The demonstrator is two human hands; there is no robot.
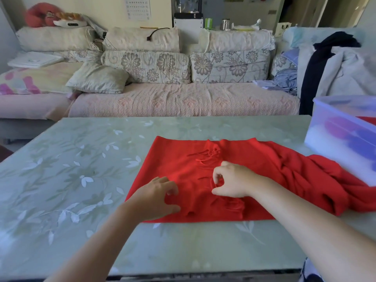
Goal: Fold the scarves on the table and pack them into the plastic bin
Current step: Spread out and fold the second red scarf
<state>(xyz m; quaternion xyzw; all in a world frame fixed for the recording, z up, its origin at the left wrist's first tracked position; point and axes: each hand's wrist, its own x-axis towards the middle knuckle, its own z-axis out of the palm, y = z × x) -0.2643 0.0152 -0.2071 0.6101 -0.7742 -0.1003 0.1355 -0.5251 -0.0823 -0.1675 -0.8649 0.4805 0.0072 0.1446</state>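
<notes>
- Left hand [156,198] on the red scarf [183,165], fingers curled; gripping or merely resting, cannot tell
- Right hand [232,180] just beside it, thumb and forefinger pinching scarf fabric
- Scarf flat under both hands on the bench [71,169], bunched up further right
- Plastic bin [335,143] well right of the right hand, beside the bunched end

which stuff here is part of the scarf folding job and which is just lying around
Part of the job: red scarf, plastic bin, table, left hand on the scarf, right hand pinching its fringe.

Lying about: sofa, loose pillow, clothes heap on the right, red plush toy.
</notes>
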